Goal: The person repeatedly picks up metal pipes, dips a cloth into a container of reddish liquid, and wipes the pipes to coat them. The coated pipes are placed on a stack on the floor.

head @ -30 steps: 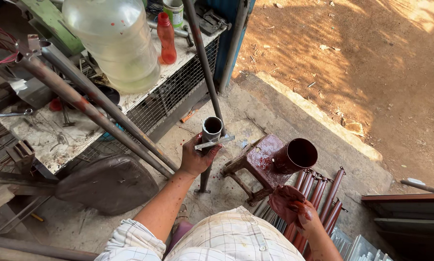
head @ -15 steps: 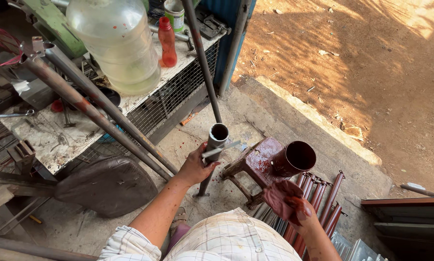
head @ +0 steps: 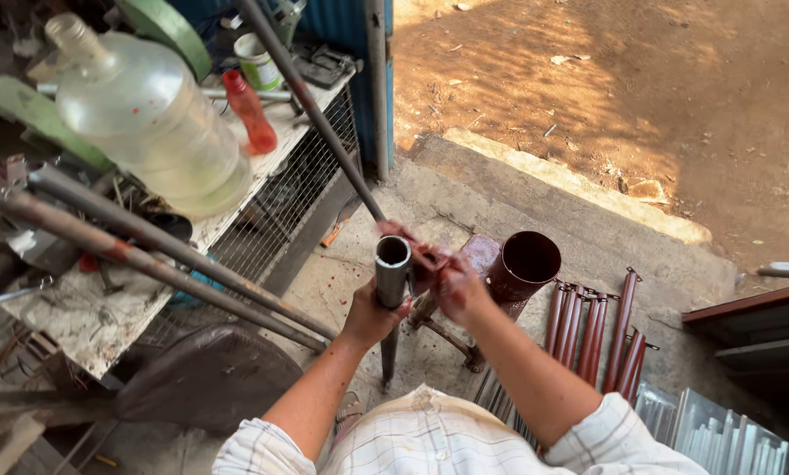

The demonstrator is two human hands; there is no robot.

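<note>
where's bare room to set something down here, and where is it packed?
Free: the concrete step between the blue post and the dirt yard. Crowded: the workbench under the jug and bars; the floor right of the paint can, filled with painted tubes.

The metal tube (head: 392, 273) stood nearly upright at the centre of the view, a short grey steel pipe with its open round mouth facing up toward the camera and a dark hollow inside. Its lower end narrowed into a thinner dark stem that pointed toward 6 o'clock and reached the concrete floor. Reddish paint smears marked its upper wall on the 3 o'clock side.
</note>
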